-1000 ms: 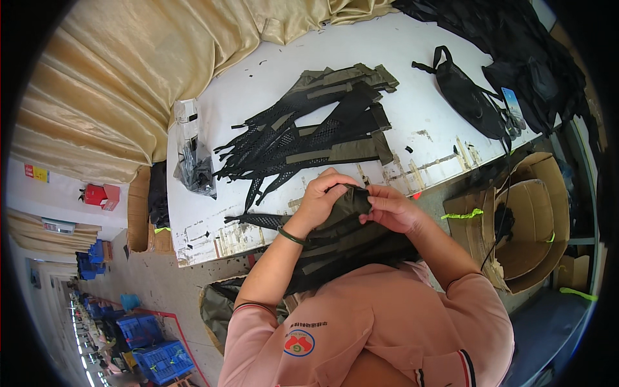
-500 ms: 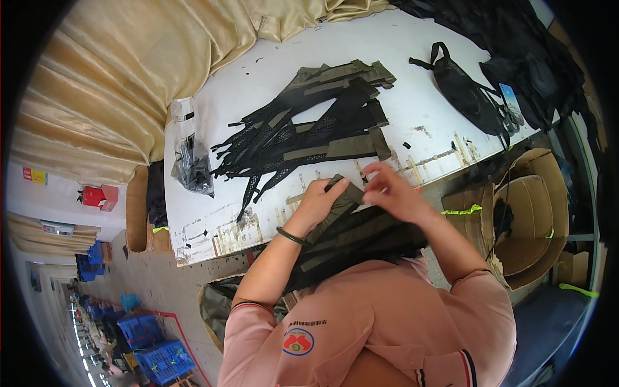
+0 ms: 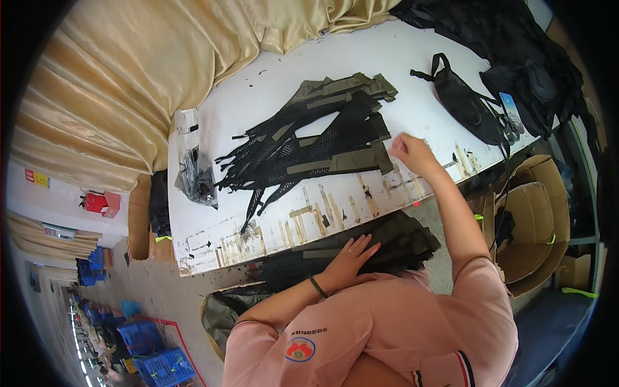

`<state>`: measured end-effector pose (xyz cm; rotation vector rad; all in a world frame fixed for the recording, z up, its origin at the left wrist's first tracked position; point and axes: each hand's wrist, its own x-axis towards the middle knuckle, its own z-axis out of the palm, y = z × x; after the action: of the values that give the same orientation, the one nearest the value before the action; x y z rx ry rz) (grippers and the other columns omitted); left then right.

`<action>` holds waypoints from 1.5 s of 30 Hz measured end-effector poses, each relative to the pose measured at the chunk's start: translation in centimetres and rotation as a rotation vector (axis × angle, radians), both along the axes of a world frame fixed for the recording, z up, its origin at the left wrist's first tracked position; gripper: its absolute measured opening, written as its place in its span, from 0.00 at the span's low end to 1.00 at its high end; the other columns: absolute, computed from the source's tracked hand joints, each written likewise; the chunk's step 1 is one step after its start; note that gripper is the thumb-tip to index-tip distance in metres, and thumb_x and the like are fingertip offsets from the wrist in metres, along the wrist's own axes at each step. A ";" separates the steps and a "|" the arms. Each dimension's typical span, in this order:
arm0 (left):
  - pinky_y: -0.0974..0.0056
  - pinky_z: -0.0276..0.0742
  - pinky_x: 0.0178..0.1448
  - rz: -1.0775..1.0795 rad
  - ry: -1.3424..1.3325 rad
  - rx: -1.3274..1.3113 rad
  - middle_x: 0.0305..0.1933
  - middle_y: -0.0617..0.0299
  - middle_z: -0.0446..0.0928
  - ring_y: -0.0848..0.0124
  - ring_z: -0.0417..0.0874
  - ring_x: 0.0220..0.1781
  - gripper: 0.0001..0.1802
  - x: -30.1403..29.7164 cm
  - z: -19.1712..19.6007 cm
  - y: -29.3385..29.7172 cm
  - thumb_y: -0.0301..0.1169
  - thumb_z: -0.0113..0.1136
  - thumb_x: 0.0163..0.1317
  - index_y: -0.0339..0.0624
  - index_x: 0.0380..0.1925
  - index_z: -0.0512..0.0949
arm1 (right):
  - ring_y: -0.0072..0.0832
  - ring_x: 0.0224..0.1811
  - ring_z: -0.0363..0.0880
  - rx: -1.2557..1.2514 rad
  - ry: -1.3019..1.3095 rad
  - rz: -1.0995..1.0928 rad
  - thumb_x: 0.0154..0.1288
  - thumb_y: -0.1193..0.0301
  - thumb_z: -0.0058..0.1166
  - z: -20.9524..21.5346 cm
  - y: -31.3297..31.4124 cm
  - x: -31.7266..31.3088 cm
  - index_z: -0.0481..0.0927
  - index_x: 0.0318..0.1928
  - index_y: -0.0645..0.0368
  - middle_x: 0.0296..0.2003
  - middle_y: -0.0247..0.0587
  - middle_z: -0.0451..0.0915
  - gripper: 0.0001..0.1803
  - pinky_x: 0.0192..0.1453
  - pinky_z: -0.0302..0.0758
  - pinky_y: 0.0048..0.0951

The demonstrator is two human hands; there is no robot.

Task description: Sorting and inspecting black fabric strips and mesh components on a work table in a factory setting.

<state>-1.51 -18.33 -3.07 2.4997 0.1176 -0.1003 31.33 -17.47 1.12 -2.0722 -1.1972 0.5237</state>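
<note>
My left hand (image 3: 349, 257) lies flat, fingers spread, on a stack of black mesh and olive fabric pieces (image 3: 393, 240) resting on my lap at the table's near edge. My right hand (image 3: 409, 153) is stretched out over the white table (image 3: 412, 71), fingers curled, beside the right end of a spread pile of black mesh and olive strap pieces (image 3: 316, 142). Whether it grips a piece there I cannot tell.
A clear plastic bag with dark parts (image 3: 192, 169) lies at the table's left end. A black pouch with straps (image 3: 464, 103) and a heap of black fabric (image 3: 509, 45) lie at the right. Tan cloth (image 3: 129, 84) drapes behind. Cardboard boxes (image 3: 529, 219) stand at my right.
Both hands were together on an olive piece at the lap stack. Now my right hand has reached forward to the pile on the table, and my left hand has flattened onto the lap stack.
</note>
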 end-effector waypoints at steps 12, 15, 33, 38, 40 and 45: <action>0.57 0.73 0.54 0.389 -0.412 -0.100 0.46 0.51 0.77 0.53 0.77 0.50 0.13 3.0 3.9 7.9 0.27 0.62 0.56 0.39 0.42 0.77 | 0.44 0.48 0.78 -0.354 -0.142 -0.090 0.55 0.68 0.64 -4.1 5.0 -2.5 0.65 0.53 0.55 0.43 0.47 0.78 0.27 0.50 0.75 0.42; 0.56 0.73 0.54 0.450 -0.547 0.090 0.46 0.50 0.77 0.52 0.76 0.50 0.13 6.4 5.1 9.5 0.26 0.62 0.55 0.39 0.42 0.77 | 0.46 0.46 0.78 -0.007 -0.146 -0.018 0.56 0.75 0.59 -4.5 2.4 -4.3 0.65 0.51 0.57 0.41 0.49 0.78 0.23 0.47 0.74 0.42; 0.56 0.71 0.33 0.359 -0.421 -0.114 0.27 0.52 0.75 0.52 0.76 0.30 0.11 8.6 6.8 7.6 0.30 0.64 0.54 0.38 0.25 0.72 | 0.36 0.25 0.74 0.468 -0.360 0.168 0.57 0.73 0.58 0.1 -1.7 -8.8 0.77 0.32 0.59 0.24 0.41 0.74 0.04 0.31 0.70 0.34; 0.55 0.69 0.35 0.270 -0.499 0.066 0.27 0.55 0.72 0.52 0.75 0.31 0.09 7.1 6.8 6.7 0.30 0.63 0.55 0.40 0.25 0.72 | 0.20 0.25 0.70 0.216 0.628 0.035 0.59 0.73 0.54 -1.4 -2.4 -8.4 0.76 0.30 0.60 0.23 0.32 0.73 0.04 0.31 0.68 0.25; 0.57 0.70 0.34 0.360 -0.449 -0.057 0.27 0.55 0.72 0.54 0.74 0.29 0.10 7.0 6.5 7.0 0.29 0.63 0.55 0.39 0.26 0.71 | 0.16 0.26 0.68 0.205 0.881 0.005 0.60 0.73 0.52 -1.6 -2.9 -8.9 0.76 0.29 0.60 0.24 0.30 0.74 0.05 0.32 0.68 0.22; 0.67 0.71 0.36 0.429 -0.334 -0.410 0.28 0.62 0.73 0.70 0.75 0.29 0.06 7.1 6.9 7.6 0.24 0.62 0.57 0.37 0.33 0.75 | 0.18 0.31 0.72 0.216 1.292 0.227 0.63 0.72 0.52 -0.6 -4.0 -9.1 0.78 0.36 0.61 0.30 0.30 0.77 0.06 0.37 0.70 0.22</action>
<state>5.56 -10.74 3.87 2.0002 0.4411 0.4266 22.23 -21.49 0.50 -0.9807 -0.6080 1.4480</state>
